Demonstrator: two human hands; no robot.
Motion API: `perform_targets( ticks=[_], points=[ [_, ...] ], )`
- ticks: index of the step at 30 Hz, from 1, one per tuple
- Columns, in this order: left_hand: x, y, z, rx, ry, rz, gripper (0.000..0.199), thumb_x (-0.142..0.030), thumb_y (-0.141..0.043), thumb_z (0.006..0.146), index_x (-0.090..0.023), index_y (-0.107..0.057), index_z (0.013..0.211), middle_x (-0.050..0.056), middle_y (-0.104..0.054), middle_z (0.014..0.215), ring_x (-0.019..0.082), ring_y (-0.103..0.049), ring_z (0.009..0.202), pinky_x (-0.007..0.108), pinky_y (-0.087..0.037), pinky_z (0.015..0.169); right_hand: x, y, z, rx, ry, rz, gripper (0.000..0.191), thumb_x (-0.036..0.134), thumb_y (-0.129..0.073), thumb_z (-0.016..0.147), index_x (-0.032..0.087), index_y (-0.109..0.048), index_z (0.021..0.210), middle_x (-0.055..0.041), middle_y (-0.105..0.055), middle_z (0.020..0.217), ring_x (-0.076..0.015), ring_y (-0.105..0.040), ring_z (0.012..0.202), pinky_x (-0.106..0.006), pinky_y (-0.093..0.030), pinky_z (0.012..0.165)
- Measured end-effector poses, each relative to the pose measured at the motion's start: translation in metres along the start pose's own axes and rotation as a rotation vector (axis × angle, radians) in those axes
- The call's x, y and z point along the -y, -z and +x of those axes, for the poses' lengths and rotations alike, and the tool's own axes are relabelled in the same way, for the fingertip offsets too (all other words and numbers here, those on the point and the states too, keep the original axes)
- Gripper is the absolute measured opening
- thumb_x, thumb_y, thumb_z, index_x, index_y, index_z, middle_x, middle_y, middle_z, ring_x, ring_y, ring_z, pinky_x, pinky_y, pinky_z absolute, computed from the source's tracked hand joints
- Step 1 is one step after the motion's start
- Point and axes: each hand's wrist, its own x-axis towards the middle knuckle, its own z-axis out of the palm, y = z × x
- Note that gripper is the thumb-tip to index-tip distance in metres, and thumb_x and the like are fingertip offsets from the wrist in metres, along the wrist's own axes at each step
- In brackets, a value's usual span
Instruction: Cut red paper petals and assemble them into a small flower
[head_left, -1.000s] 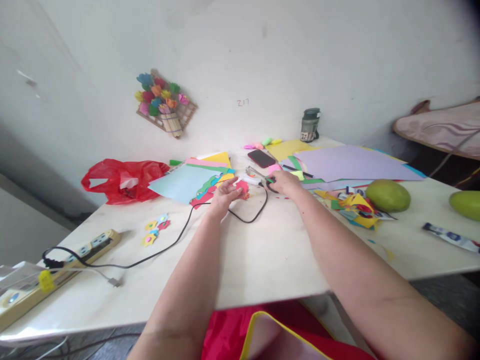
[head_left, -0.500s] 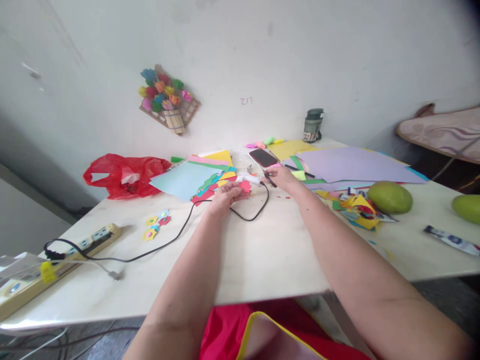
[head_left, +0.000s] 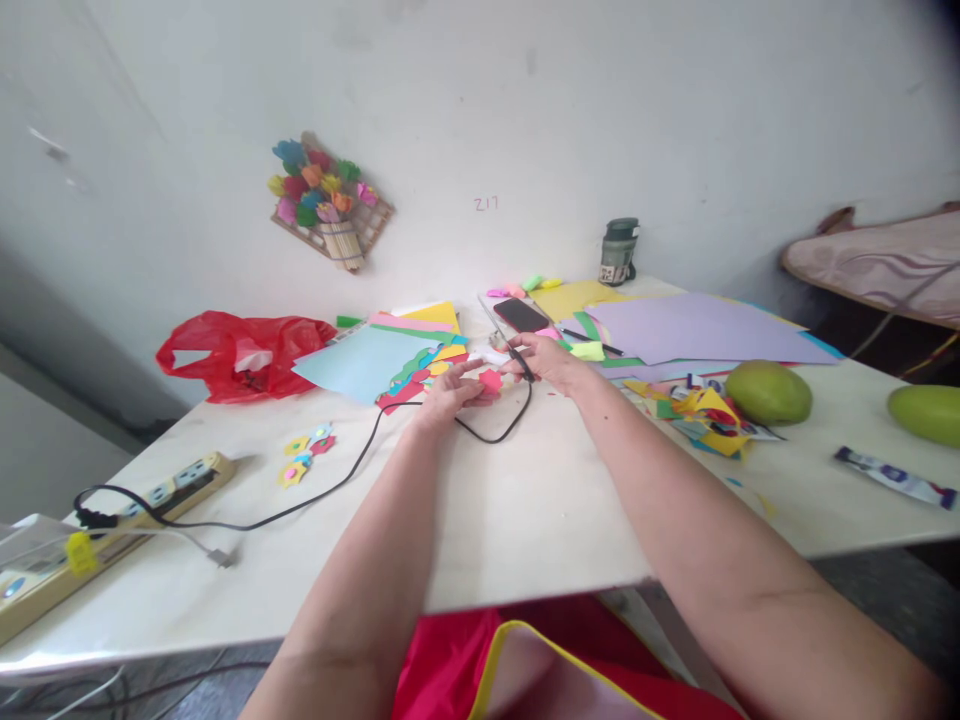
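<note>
At the middle of the table my left hand point(head_left: 450, 393) pinches a small red paper flower point(head_left: 490, 380) between thumb and fingers. Just right of it, my right hand point(head_left: 546, 362) is closed around the dark handles of scissors point(head_left: 519, 357), whose thin blades point up and away to the left. A white tool with a black cord point(head_left: 495, 440) lies partly hidden behind my hands. Past my left hand are cut paper pieces in red, green and yellow point(head_left: 420, 375). A dark phone point(head_left: 520, 315) lies behind the scissors.
Left are a red plastic bag point(head_left: 225, 350), paper flowers point(head_left: 300, 455) and a power strip point(head_left: 187, 485). Right are purple sheets point(head_left: 690, 325), paper scraps point(head_left: 712, 415), green fruits point(head_left: 769, 392) and a tube point(head_left: 892, 478). A bottle point(head_left: 619, 250) stands by the wall.
My right hand has moved left and nearer to my left hand, bringing the scissors beside the red flower. The view has shifted slightly.
</note>
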Motion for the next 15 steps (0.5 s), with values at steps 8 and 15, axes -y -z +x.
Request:
perform_targets(
  ticks=[8, 15],
  points=[
    [0.000, -0.001, 0.000, 0.006, -0.014, 0.023, 0.074, -0.027, -0.077, 0.064, -0.011, -0.048, 0.130, 0.006, -0.073, 0.077, 0.025, -0.072, 0.077, 0.039, -0.054, 0.079, 0.006, -0.008, -0.004, -0.016, 0.000, 0.019, 0.031, 0.003, -0.072, 0.060, 0.016, -0.060, 0.085, 0.0041, -0.061, 0.057, -0.0077, -0.052, 0.045, -0.020, -0.042, 0.047],
    [0.001, -0.002, 0.001, -0.028, -0.004, 0.050, 0.056, -0.032, -0.079, 0.064, -0.012, -0.058, 0.112, 0.007, -0.072, 0.077, 0.023, -0.072, 0.076, 0.038, -0.055, 0.080, 0.007, -0.018, -0.002, -0.038, 0.015, -0.033, 0.032, 0.000, -0.069, 0.059, 0.014, -0.060, 0.085, 0.0060, -0.059, 0.056, -0.0083, -0.053, 0.048, -0.021, -0.046, 0.050]
  ],
)
